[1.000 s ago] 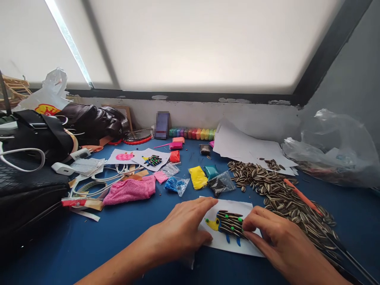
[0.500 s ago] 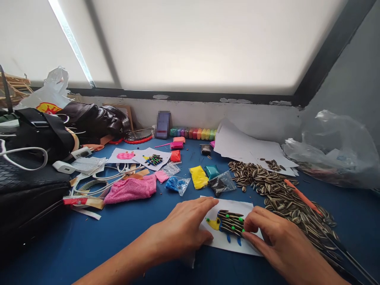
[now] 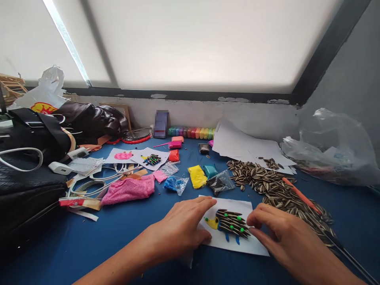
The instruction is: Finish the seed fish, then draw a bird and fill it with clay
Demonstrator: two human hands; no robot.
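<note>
A white paper [image 3: 255, 248] lies on the blue table, carrying a hedgehog figure [image 3: 233, 224] with a yellow clay face, blue clay feet, sunflower seeds for spines and several green clay dots. My left hand [image 3: 181, 225] rests at the paper's left edge, its fingers stretched forward and its thumb apart from them. Just right of the spines is my right hand [image 3: 280, 233], its forefinger curled and its thumb a little below. A small gap shows between those two tips, and I see nothing in it.
Sunflower seeds [image 3: 276, 190] are heaped at right, with an orange stick [image 3: 301, 196] on them. Clay packets, including a yellow packet [image 3: 197, 177], lie beyond the paper. A pink cloth [image 3: 129, 190], white cables and a black bag [image 3: 29, 202] are at left. Paper sheets [image 3: 246, 142] lie behind.
My right hand has drawn back slightly to the right, off the hedgehog's spines, uncovering the green dot at their right end. My left hand stays at the paper's edge. The view has shifted slightly.
</note>
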